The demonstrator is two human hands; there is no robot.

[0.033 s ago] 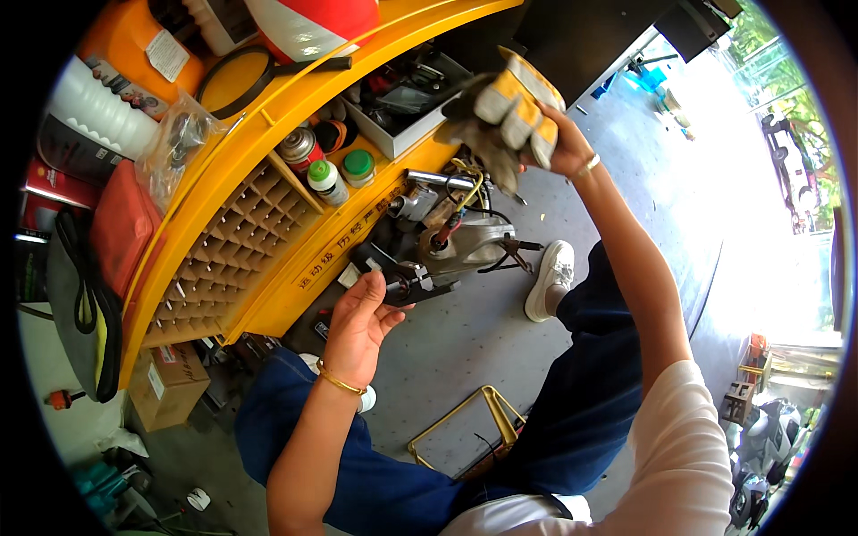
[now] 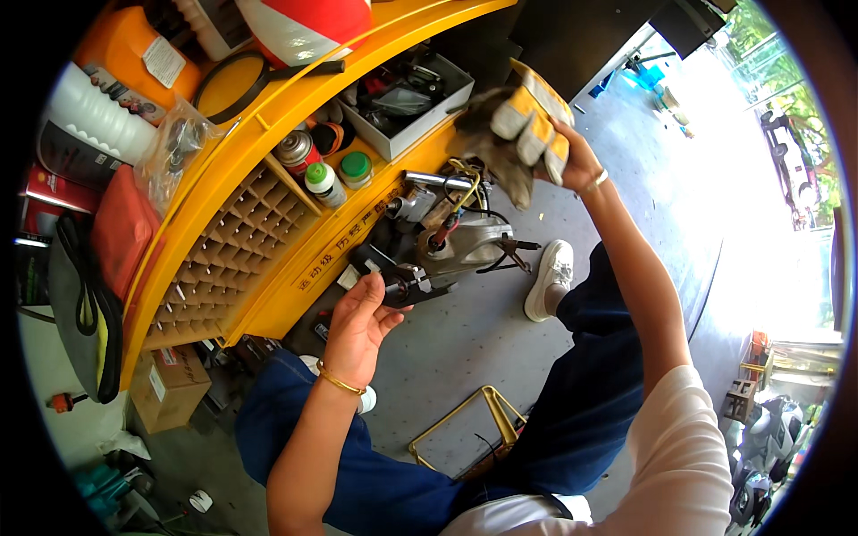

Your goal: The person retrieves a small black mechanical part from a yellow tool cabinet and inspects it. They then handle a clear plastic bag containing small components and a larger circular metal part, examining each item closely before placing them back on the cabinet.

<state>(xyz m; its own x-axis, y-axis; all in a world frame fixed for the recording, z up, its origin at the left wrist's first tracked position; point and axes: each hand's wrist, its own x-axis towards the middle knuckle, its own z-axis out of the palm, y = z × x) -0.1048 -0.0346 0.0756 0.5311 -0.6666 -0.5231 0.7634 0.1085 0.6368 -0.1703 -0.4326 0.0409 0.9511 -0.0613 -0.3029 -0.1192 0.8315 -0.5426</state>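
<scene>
My right hand [image 2: 576, 159] is closed on a pair of grey and yellow work gloves [image 2: 529, 134], lifted near the end of the yellow shelf. The gloves hang from its fingers and partly cover what lies behind them. Lower down, my left hand [image 2: 357, 326] grips a black metal part with a rounded clamp-like opening [image 2: 413, 288] between thumb and fingers. Just beyond that part sits a grey metal casting [image 2: 474, 246] with wires and a black lever-like piece on it. A shiny metal tube [image 2: 438, 181] lies past the casting.
A curved yellow shelf unit [image 2: 357, 234] spans the left, with a cardboard divider grid [image 2: 228, 255], spray can [image 2: 298, 152], green-capped bottle [image 2: 324, 183] and grey tray of parts [image 2: 420, 125]. A gold-coloured frame [image 2: 456, 420] lies between my legs. A cardboard box [image 2: 168, 389] stands lower left.
My right hand has shifted slightly right and down with the gloves. My left hand stays almost in place with the black part.
</scene>
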